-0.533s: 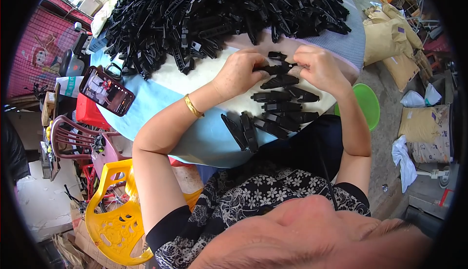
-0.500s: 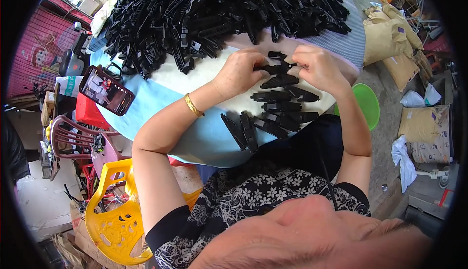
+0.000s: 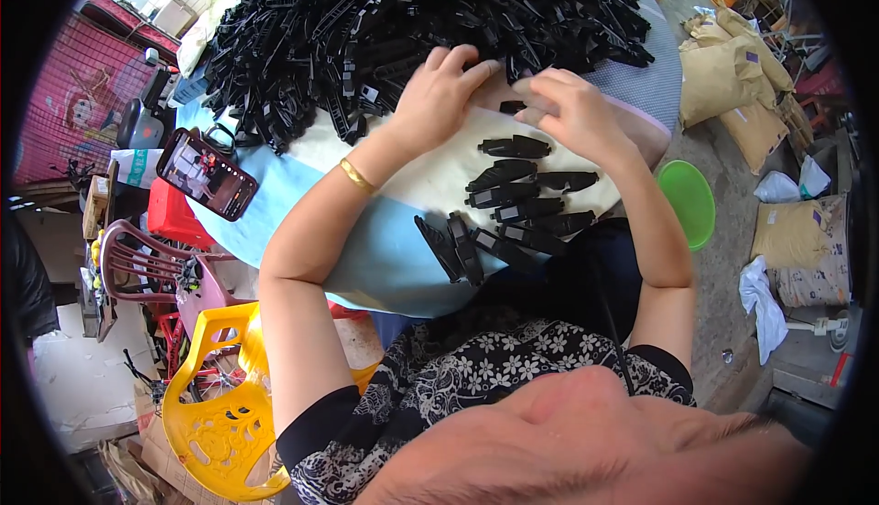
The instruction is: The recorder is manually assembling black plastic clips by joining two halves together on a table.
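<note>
A large heap of black plastic pieces point(image 3: 412, 10), long and narrow with slots and ribs, covers the far part of the table. My left hand point(image 3: 444, 93) is at the heap's near edge, fingers spread, with nothing visible in it. To its right, my right hand point(image 3: 572, 111) has its thumb and fingers apart, beside a small black piece point(image 3: 513, 107) partly hidden by the fingertips. Nearer me lies a loose group of several black plastic pieces point(image 3: 504, 195), with one single black piece point(image 3: 515, 146) at its far end.
A cloth in pale blue and cream point(image 3: 385, 258) covers the round table. On its left edge a phone point(image 3: 207, 173) leans upright. A yellow chair point(image 3: 220, 413) and a pink chair point(image 3: 206, 299) stand at left. A green basin point(image 3: 687, 203) and brown sacks point(image 3: 723, 75) are at right.
Both hands have moved away from me toward the heap, and their pinched fingers have spread. A black piece from between them now lies at the group's far end.
</note>
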`<control>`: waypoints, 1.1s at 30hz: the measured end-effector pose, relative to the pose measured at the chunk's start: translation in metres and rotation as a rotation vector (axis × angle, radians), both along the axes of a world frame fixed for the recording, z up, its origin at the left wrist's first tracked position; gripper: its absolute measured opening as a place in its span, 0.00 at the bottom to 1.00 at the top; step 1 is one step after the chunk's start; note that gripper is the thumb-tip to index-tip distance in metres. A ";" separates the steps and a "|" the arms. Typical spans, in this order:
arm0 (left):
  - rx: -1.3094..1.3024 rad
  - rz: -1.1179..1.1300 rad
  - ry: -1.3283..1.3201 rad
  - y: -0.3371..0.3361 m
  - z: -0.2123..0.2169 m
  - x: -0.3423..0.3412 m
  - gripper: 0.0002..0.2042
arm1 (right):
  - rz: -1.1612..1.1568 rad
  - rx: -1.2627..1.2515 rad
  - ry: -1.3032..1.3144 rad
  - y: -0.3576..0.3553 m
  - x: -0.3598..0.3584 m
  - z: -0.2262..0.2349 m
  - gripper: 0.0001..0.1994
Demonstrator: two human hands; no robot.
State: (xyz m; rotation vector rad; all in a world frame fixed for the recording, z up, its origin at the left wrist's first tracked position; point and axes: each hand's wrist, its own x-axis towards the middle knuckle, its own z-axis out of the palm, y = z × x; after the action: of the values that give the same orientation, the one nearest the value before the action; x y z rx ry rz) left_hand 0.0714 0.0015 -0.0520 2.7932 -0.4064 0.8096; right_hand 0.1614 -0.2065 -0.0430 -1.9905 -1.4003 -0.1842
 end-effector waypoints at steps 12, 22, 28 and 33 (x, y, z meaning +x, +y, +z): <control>-0.107 -0.270 -0.008 0.004 -0.006 -0.006 0.16 | -0.150 -0.135 0.097 -0.015 0.013 -0.005 0.18; -0.276 -0.141 0.114 0.004 -0.010 -0.008 0.09 | -0.244 -0.332 0.001 -0.038 0.010 0.005 0.13; -0.275 -0.048 0.245 -0.021 -0.010 -0.006 0.13 | -0.131 -0.206 -0.112 -0.036 0.017 0.002 0.12; -0.323 -0.067 0.241 -0.024 -0.012 -0.010 0.11 | -0.019 -0.092 0.102 -0.018 0.005 0.000 0.10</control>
State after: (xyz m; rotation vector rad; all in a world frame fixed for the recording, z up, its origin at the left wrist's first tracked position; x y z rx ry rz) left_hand 0.0616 -0.0227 -0.0644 2.5192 -0.2951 0.4671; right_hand 0.1662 -0.2242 -0.0428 -2.0590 -1.3472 -0.0266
